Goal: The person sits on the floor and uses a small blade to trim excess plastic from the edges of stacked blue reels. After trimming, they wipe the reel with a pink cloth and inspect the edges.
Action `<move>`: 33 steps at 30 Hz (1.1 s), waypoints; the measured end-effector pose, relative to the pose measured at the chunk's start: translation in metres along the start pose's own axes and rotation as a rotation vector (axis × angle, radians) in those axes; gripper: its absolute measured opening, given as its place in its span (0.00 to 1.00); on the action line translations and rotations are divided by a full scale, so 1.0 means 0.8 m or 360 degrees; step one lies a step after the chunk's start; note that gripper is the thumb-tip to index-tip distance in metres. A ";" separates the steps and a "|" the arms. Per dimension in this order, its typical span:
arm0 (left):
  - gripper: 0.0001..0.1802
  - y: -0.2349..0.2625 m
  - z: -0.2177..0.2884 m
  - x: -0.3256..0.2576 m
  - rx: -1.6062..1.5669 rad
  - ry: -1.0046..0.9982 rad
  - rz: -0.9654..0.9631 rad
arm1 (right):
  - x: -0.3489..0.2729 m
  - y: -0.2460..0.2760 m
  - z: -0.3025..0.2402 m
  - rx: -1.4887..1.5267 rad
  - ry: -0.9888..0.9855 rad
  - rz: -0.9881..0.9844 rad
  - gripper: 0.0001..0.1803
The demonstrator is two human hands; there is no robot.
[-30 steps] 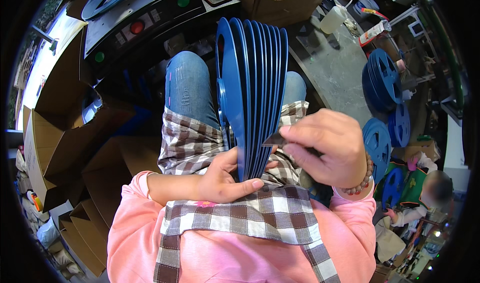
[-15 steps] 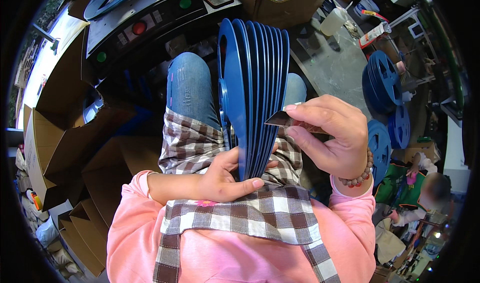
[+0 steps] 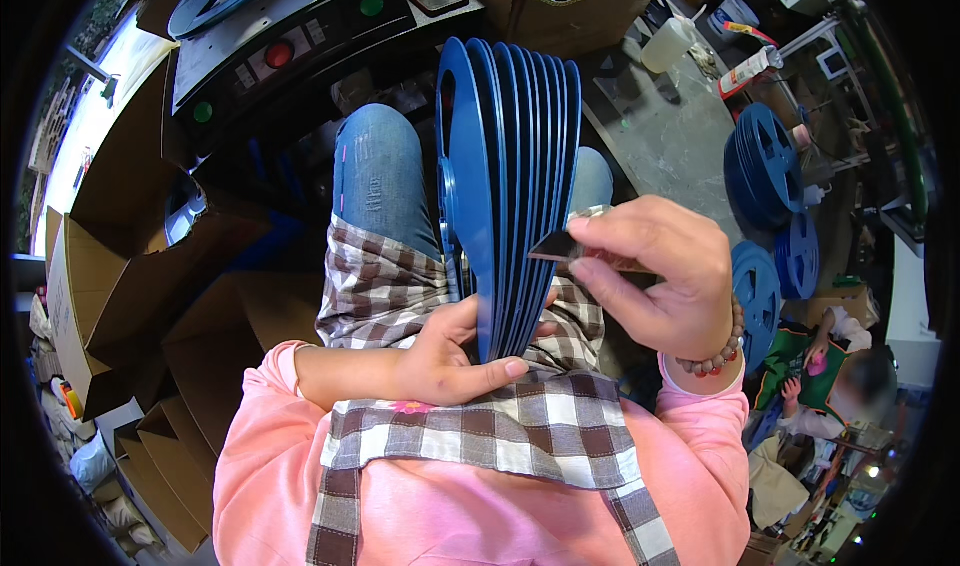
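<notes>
The carton (image 3: 120,296) stands open. The left hand (image 3: 455,361) grips the lower end of the reels (image 3: 470,191), fanned upright above the lap (image 3: 372,276). The blade (image 3: 553,247) points at their edges; from here I cannot tell contact. The right hand (image 3: 660,271) pinches it between thumb and fingers.

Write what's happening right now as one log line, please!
left hand: holds discs by near end | right hand: pinches blade at discs' edges | discs: fanned at far end | around: boxes, table
</notes>
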State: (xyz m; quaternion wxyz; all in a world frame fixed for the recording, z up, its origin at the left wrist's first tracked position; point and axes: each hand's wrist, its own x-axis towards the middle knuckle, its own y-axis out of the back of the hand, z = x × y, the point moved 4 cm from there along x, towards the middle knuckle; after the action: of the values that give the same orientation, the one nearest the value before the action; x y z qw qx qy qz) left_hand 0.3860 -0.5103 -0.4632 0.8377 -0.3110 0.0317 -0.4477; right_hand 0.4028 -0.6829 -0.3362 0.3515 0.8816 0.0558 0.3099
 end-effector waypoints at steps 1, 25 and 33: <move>0.30 0.000 0.000 0.000 -0.0008 -0.0008 0.0003 | 0.000 0.000 -0.002 -0.0021 0.0037 -0.0036 0.14; 0.27 0.001 -0.002 -0.004 0.0083 0.0014 0.0055 | -0.011 -0.009 -0.010 -0.0066 0.0171 -0.0159 0.14; 0.27 0.002 -0.006 -0.005 0.0093 -0.0003 0.0032 | -0.014 -0.004 -0.007 0.0003 0.0110 -0.0069 0.19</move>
State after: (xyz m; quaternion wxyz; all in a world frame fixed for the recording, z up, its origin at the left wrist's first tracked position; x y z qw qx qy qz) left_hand 0.3830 -0.5089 -0.4693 0.8509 -0.2864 0.0210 -0.4398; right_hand 0.3908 -0.6806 -0.3412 0.3552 0.8693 0.0872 0.3325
